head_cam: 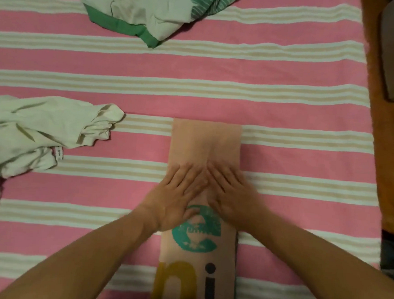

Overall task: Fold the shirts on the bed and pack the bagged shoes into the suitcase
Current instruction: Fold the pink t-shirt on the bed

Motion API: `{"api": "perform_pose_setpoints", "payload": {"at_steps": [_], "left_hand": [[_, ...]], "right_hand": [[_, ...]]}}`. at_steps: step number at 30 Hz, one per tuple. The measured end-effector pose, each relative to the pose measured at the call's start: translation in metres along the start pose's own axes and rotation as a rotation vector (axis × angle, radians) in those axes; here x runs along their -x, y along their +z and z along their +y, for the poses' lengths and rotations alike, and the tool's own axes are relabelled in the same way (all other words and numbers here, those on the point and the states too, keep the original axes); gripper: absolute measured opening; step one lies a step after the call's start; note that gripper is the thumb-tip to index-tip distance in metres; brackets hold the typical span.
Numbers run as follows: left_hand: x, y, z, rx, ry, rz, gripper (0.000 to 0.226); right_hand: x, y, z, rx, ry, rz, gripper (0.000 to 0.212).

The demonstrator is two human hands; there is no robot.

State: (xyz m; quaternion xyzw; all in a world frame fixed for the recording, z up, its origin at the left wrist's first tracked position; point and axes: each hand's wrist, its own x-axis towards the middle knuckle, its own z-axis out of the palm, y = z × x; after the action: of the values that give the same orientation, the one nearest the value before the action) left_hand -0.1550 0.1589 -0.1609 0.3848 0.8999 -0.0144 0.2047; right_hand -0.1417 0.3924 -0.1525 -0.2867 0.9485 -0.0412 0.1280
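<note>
- In the middle of the bed (287, 104), on the pink striped cover, a peach shirt (205, 143) lies folded into a long narrow strip running straight away from the person.
- Both hands sit flat on top of that strip about halfway up, side by side and angled in toward each other so the fingertips nearly meet over the centre.
- Left hand (176, 194): fingers straight and spread, palm down on the fabric, no grip on anything, just pressing.
- Right hand (231, 196): same deal, fingers flat and fanned out, pressing the cloth.
- The far end of the peach shirt sticks out past the fingers; the near part, with a teal "e" and a yellow "n" and black "i" printed on it, runs back under the wrists toward the person.
- Off to the left there's a crumpled cream shirt (34, 133), well apart from the hands.
- Up top, another rumpled white shirt with green trim (140, 10) and a leaf print, also untouched.
</note>
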Motion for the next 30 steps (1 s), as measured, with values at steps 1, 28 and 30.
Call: {"api": "perform_pose_setpoints", "payload": {"at_steps": [1,28,30], "left_hand": [[0.03,0.012,0.015,0.027,0.071,-0.036,0.079],[0.217,-0.012,0.148,1.361,-0.396,-0.104,0.023],[0.19,-0.022,0.136,1.654,-0.809,0.033,0.023]], "right_hand": [[0.025,0.008,-0.014,-0.008,-0.082,-0.042,0.065],[0.221,-0.011,-0.133,-0.994,0.421,-0.179,0.014],[0.191,-0.016,-0.123,-0.993,0.776,-0.131,0.01]]}}
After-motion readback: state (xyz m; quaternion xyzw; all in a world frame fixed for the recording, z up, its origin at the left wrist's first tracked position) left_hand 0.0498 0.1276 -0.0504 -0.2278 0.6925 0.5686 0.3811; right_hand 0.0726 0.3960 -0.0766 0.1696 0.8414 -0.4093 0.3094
